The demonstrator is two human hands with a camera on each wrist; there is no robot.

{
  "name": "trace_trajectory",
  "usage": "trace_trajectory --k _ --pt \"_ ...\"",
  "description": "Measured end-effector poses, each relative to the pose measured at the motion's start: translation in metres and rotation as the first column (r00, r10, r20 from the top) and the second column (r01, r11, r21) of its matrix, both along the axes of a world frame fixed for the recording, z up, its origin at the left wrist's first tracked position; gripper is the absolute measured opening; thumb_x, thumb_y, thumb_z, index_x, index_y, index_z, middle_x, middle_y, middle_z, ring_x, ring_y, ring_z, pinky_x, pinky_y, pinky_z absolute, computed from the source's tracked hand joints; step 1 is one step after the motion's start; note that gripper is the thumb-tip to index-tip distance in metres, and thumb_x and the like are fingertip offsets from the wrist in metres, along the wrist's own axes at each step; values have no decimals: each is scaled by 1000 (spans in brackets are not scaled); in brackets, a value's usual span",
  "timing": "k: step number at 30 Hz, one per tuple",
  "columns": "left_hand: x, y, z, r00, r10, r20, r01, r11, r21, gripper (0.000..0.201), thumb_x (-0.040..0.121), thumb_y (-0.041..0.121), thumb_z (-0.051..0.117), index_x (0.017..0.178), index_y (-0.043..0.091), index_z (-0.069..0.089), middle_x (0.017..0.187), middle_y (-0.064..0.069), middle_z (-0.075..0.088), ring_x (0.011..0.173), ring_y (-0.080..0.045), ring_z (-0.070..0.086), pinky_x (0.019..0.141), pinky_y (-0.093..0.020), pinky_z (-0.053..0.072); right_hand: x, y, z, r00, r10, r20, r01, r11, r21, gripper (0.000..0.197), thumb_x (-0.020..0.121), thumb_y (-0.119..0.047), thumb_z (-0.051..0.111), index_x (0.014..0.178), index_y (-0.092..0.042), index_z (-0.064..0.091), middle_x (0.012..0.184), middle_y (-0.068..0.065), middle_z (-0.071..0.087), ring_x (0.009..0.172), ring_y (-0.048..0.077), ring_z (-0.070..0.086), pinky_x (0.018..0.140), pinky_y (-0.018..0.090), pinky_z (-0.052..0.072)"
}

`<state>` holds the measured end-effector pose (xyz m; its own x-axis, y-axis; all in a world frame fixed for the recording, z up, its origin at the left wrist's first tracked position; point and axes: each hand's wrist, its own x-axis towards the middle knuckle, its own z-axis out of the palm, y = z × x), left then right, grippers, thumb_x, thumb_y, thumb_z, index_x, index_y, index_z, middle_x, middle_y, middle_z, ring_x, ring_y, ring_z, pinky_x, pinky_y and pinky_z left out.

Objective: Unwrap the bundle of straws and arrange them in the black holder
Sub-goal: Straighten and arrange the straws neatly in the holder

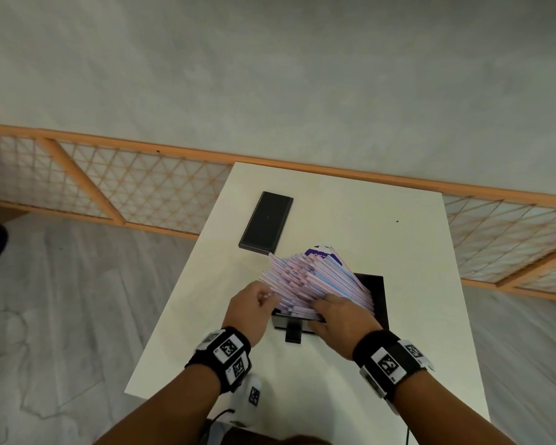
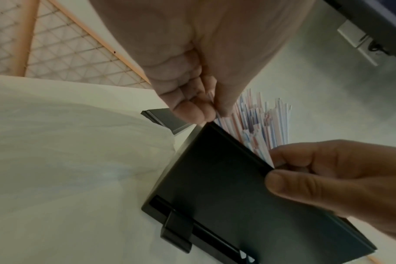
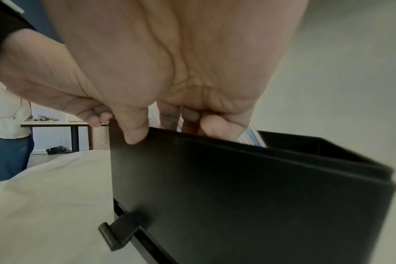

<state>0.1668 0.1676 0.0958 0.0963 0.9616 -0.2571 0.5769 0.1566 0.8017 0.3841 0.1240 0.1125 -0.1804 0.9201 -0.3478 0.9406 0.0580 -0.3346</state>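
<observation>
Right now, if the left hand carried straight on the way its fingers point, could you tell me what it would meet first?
Most likely the straws: the left hand points right at the fanned stack standing in the black holder, and its fingertips look almost on them already.

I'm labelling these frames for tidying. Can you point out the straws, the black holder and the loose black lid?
straws (image 1: 315,281): head view, middle of the fanned bunch.
black holder (image 3: 237,187): right wrist view, its front wall.
black lid (image 1: 266,222): head view, centre of its flat top.
</observation>
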Motion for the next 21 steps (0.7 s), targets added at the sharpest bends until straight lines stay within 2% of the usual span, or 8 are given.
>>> trace_trajectory --k 2,4,7,10,13,17,19,21 --pt "2 -1 1 999 -21 -24 22 999 38 11 95 32 68 99 22 66 88 8 68 79 -5 62 68 -16 43 1 0 -1 1000 2 -29 -2 1000 -24 51 94 -55 48 138 -30 51 130 -1 56 119 24 55 96 41 51" --pt "6 -2 0 999 -46 -13 46 998 41 11 96 33 66 97 22 67 86 8 69 79 -6 63 69 -19 45 1 0 -1 999 6 -37 -7 1000 -25 59 89 -60 50 142 -33 45 132 -1 58 119 23 56 96 39 51" --pt "11 -4 3 997 -72 8 72 997 33 17 99 38 62 93 22 67 84 8 69 78 -12 64 70 -23 45 -1 3 -2 1000 7 -12 -7 1000 -26 58 84 -59 56 134 -32 47 119 0 67 106 23 63 86 35 53" --pt "16 -9 11 998 -58 -15 58 998 38 23 95 49 63 99 26 60 88 9 67 82 -12 64 69 -21 48 -5 11 -5 1000 -12 28 14 997 -75 59 83 -57 59 134 -29 48 114 1 69 101 25 66 85 37 56" --pt "19 -19 15 979 -126 -158 148 979 139 44 84 59 70 112 34 48 101 14 55 86 -5 59 71 -22 50 -8 19 -10 997 1 75 5 997 -79 44 89 -46 59 124 -20 54 112 5 70 98 28 67 84 36 55" --pt "25 -23 7 912 -219 -346 311 920 237 46 81 61 70 116 40 48 105 10 41 85 -13 57 75 -31 57 -12 22 -17 986 58 155 -52 998 -38 39 94 -41 56 122 -15 54 112 10 70 98 31 68 85 39 56" --pt "25 -21 4 928 -173 -330 268 925 269 54 77 57 76 120 38 50 107 8 38 88 -13 56 79 -31 59 -13 22 -20 986 57 160 -54 998 -23 40 94 -43 56 123 -15 54 111 9 70 98 30 69 85 40 56" --pt "25 -22 2 952 -57 -302 158 934 321 67 69 55 83 124 35 51 115 7 37 100 -14 51 85 -31 58 -12 22 -22 988 58 146 -56 998 -17 42 94 -47 56 123 -16 55 110 9 70 98 29 68 86 40 56"
